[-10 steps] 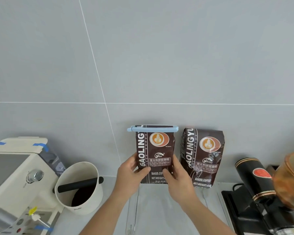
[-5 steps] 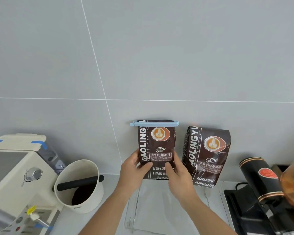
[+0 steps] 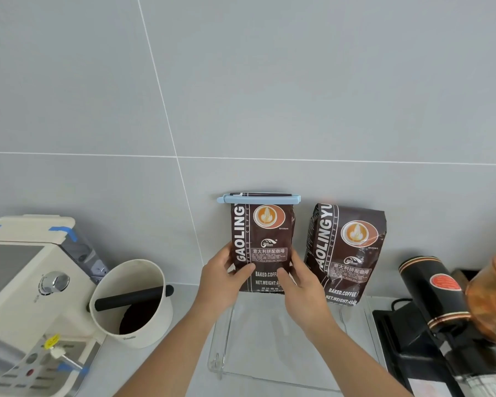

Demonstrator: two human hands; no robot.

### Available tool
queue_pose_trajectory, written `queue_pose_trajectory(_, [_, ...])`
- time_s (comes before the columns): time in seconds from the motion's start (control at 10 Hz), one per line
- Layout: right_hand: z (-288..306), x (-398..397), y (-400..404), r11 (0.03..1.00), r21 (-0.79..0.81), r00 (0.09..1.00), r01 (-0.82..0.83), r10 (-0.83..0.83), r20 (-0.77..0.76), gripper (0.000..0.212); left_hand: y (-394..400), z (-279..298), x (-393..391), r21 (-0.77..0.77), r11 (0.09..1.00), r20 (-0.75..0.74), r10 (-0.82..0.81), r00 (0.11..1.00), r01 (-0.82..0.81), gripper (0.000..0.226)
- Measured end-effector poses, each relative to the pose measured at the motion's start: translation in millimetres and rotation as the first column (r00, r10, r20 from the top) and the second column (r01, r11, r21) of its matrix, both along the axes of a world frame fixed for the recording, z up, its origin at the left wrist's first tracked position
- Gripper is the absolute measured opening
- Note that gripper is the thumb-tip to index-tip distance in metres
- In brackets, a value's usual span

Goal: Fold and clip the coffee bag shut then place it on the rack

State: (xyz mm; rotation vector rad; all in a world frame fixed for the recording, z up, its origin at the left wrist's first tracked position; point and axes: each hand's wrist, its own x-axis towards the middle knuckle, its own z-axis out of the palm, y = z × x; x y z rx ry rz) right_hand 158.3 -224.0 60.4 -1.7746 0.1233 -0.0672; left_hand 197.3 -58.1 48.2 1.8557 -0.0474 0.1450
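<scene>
Our left hand & right hand grip the coffee bag by its sides, upright, blue clip across the folded top (fold + clip done). Placing step: bag's base at the clear rack, beside a second bag. Next we prob. seat it, then let go.

Held coffee bag reads "GAOLING", "BAKED.COFFE", "NET.WEIGHT:4" plus Chinese "意大利拼配咖啡". Second bag beside it: "AOLINGYU", "BAKED.COFFEE", "NET.WEIGHT:454". Other print too small.
</scene>
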Motion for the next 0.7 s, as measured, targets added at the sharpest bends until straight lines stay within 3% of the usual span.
queue_pose_trajectory(0.2, [8.6,-2.9,-4.9,0.999,0.024,0.999,-0.030,0.031,-0.013,0.043,2.4,4.3,-4.8,0.031,0.999,-0.059,0.033,0.998,-0.031,0.039])
queue_pose_trajectory(0.3, [17.9,-7.7,-9.5,0.997,0.051,0.999,-0.052,0.053,-0.006,0.037,6.5,10.6,-11.7,-0.020,0.999,-0.149,0.039,0.988,-0.043,0.037])
queue_pose_trajectory(0.4, [33.8,-17.7,-15.2,0.980,0.185,0.997,-0.072,0.078,-0.024,0.045,14.6,22.6,-28.4,-0.115,0.987,-0.211,0.089,0.973,-0.115,0.044])
queue_pose_trajectory(0.5, [46.2,-30.2,-24.2,0.914,0.403,0.990,-0.050,0.100,-0.103,0.043,20.5,40.8,-52.1,-0.404,0.902,-0.269,0.045,0.962,-0.155,0.041])
queue_pose_trajectory(0.6, [62.1,-46.7,-32.5,0.821,0.570,0.985,0.001,0.099,-0.144,0.017,24.7,66.8,-76.4,-0.654,0.745,-0.263,-0.058,0.963,-0.133,0.023])
queue_pose_trajectory(0.7, [77.4,-63.0,-44.0,0.749,0.661,0.987,0.038,0.077,-0.144,0.025,31.8,88.7,-99.7,-0.788,0.611,-0.206,-0.150,0.967,-0.073,0.029])
